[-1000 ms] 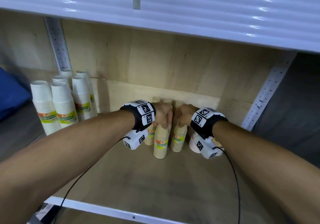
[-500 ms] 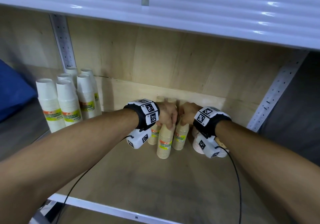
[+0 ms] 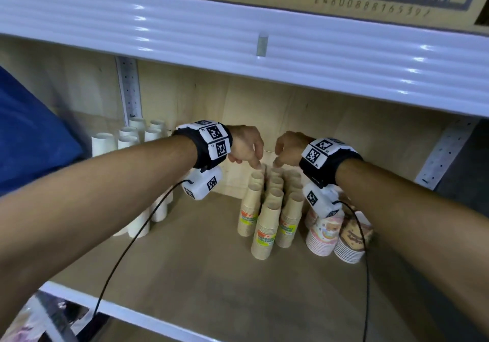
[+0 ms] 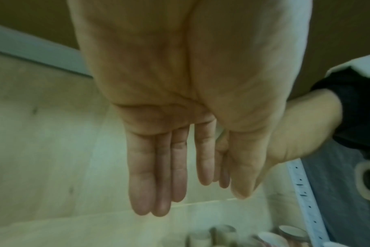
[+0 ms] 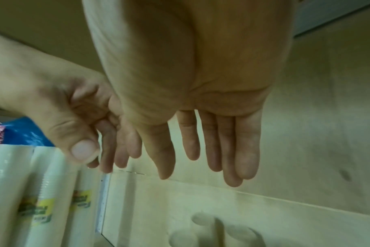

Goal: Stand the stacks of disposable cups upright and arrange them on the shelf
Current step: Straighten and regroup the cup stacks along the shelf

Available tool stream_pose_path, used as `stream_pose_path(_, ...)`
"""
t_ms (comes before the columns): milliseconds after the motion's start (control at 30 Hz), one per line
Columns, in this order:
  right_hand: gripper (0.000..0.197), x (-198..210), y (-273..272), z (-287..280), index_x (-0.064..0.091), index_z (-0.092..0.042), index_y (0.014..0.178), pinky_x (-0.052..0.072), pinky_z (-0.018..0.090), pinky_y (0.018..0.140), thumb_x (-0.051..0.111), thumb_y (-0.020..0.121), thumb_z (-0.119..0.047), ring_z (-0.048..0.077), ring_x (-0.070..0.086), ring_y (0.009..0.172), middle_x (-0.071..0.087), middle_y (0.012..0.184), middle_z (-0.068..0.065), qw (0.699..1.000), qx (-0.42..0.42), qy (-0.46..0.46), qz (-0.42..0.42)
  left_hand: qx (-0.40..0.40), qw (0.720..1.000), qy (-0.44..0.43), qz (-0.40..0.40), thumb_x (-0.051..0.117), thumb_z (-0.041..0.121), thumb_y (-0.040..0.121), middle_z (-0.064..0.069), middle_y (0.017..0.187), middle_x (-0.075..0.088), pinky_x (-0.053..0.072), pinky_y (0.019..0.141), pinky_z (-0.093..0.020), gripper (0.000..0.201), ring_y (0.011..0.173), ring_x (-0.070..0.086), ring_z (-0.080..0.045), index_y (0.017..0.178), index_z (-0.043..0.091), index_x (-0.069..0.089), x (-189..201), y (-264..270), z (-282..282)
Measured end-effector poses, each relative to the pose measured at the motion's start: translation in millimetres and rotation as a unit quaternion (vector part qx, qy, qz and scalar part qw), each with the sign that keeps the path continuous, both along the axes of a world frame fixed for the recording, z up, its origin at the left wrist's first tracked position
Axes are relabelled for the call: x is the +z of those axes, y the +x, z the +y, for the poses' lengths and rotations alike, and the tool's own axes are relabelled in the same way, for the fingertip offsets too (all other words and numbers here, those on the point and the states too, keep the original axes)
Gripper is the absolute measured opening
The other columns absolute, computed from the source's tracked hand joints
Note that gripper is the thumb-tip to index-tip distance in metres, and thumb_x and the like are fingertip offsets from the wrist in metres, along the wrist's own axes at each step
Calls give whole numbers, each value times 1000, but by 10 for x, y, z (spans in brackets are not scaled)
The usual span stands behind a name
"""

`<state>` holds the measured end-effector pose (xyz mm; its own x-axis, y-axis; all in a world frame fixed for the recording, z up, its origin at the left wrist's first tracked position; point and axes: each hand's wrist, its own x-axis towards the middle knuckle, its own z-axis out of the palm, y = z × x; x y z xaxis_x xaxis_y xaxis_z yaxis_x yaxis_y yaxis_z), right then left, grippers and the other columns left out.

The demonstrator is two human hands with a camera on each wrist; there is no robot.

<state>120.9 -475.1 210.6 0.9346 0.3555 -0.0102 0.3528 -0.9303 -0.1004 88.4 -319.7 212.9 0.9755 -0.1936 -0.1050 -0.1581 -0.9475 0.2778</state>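
Note:
Several stacks of brown paper cups point(image 3: 267, 222) stand upright in a tight cluster at the middle of the wooden shelf point(image 3: 201, 283). My left hand point(image 3: 247, 149) and right hand point(image 3: 287, 152) hover side by side just above the rear stacks, with fingers hanging down and nothing in them. The left wrist view shows straight, empty left fingers point(image 4: 169, 175) over the brown cup rims point(image 4: 222, 231). Seen from the right wrist, the right fingers point(image 5: 213, 150) are straight too, over the blurred rims point(image 5: 201, 220).
Several white cup stacks point(image 3: 127, 143) stand upright at the shelf's left rear, partly behind my left forearm. Two short patterned cup stacks point(image 3: 324, 233) sit right of the brown cluster. A blue bag point(image 3: 29, 135) lies far left. An upper shelf point(image 3: 238, 37) with a cardboard box runs overhead.
Both hands gripped the tops of brown stacks before; now they have let go and lifted slightly above them. The brown stacks remain standing.

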Motion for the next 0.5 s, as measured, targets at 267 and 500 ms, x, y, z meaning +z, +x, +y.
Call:
stream_pose_path(267, 36, 262, -117, 718, 68, -9, 106, 54, 38, 89, 75, 79, -31, 25, 63, 100, 66, 113, 7, 995, 86, 16, -36, 113, 989, 72, -65, 71, 44, 81, 1, 110, 65, 55, 88, -34, 33, 98, 63, -20, 110, 29, 67, 481, -343, 1055)
stream_pose_path(500, 32, 303, -331, 1461, 66, -13, 105, 54, 33, 85, 72, 80, -32, 22, 62, 99, 63, 113, 4, 983, 167, 59, -42, 209, 971, 84, -83, 71, 38, 85, -1, 106, 62, 43, 75, -25, 35, 91, 55, -18, 114, 20, 67, 608, -729, 1918)
